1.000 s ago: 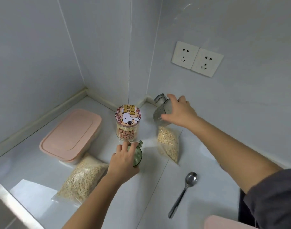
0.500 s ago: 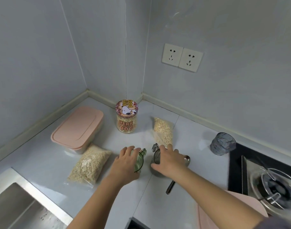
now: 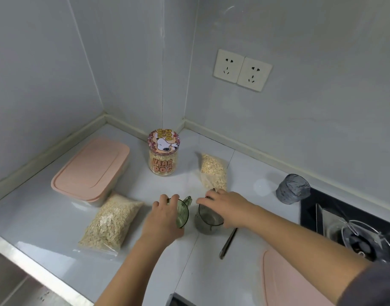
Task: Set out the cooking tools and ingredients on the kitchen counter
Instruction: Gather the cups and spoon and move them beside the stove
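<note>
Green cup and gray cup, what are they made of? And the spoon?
The green cup looks like clear tinted plastic: you can see through it, though it could be glass. The gray cup seems the same kind, smoky and see-through. The spoon looks like shiny metal, probably steel: its handle is silvery and glints.

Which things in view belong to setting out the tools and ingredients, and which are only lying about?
Belong to the job:
green measuring cup, held by the left hand
grey measuring cup, held by the right hand
spoon
near oat bag
far oat bag
dog-print jar
pink lidded box
small grey cup

Only lying about:
wall sockets
stove
sink
</note>
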The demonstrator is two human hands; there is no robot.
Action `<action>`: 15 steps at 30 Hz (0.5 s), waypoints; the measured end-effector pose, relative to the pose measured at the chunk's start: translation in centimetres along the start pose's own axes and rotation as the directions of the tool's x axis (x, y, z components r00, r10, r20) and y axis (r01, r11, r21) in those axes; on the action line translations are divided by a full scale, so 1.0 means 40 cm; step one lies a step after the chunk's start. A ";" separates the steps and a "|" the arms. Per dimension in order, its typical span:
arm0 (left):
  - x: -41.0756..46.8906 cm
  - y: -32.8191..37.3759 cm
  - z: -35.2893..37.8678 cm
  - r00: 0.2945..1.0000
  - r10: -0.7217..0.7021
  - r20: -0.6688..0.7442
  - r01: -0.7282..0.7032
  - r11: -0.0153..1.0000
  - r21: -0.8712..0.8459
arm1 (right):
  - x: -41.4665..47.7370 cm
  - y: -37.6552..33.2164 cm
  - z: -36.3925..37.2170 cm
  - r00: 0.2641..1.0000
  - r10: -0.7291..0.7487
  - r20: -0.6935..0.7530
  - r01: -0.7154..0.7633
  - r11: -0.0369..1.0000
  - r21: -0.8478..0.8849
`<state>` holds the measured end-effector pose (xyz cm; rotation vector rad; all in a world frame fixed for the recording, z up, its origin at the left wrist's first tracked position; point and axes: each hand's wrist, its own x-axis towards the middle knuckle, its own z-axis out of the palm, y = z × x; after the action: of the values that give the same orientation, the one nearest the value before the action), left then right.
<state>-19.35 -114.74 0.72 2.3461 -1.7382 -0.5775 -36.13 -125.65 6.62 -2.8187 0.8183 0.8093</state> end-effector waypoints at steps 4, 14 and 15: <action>-0.031 0.005 -0.036 0.994 0.016 -0.110 -0.020 0.999 -0.039 | -0.043 -0.006 0.037 0.976 0.172 -0.132 -0.148 0.974 0.173; -0.194 0.262 -0.062 0.891 0.304 -0.338 -0.333 0.942 -0.030 | -0.494 -0.001 0.182 0.649 0.626 -0.432 -0.388 0.761 0.520; -0.212 0.305 -0.054 0.877 0.333 -0.348 -0.364 0.931 -0.028 | -0.548 0.003 0.196 0.609 0.658 -0.443 -0.407 0.738 0.537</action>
<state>-31.35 -110.67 8.79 1.8632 -1.8555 -0.1761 -55.53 -113.62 11.25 -2.4378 1.7711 -0.3099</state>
